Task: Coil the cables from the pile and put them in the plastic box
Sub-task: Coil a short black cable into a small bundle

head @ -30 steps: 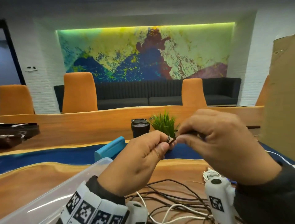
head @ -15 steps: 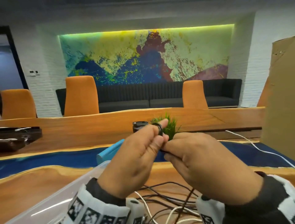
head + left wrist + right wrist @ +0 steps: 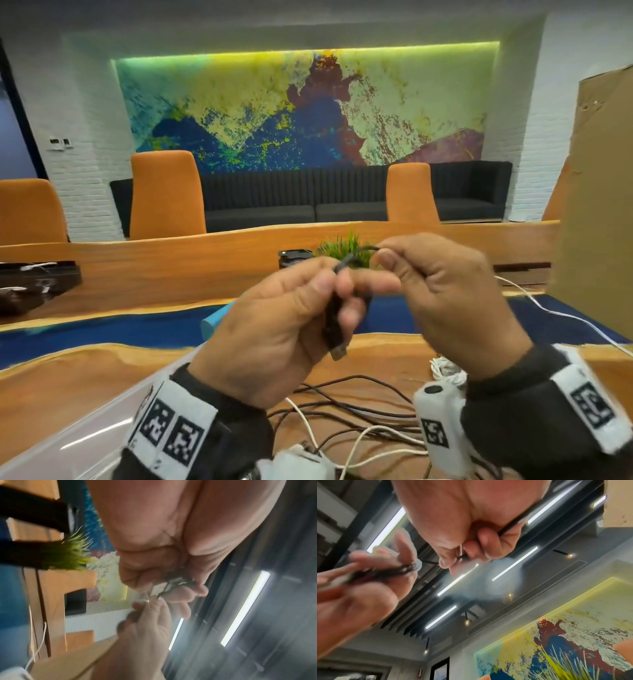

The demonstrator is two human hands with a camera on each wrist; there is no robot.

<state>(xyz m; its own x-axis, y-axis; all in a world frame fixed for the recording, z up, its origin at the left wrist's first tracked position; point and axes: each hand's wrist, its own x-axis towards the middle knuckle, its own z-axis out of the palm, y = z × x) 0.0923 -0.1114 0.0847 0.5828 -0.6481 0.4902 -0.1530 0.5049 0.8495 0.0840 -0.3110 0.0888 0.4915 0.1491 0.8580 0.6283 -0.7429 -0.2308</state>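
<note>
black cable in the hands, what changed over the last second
The right hand has swung up and over, carrying the black cable from beside the left hand to above it, adding a turn to the bundle. Both hands kept their hold. The cable pile and plastic box stayed put.

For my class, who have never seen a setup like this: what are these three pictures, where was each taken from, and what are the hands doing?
No machine here: a person wears three cameras. The head view looks down over both hands; each wrist view looks along one hand from below, so ceiling lights show behind.

The left hand holds a small bundle of black cable. The right hand pinches the cable's loose end, winding it.

On the wooden table lie a pile of loose cables, black and white, and a clear plastic box at the left.
</note>
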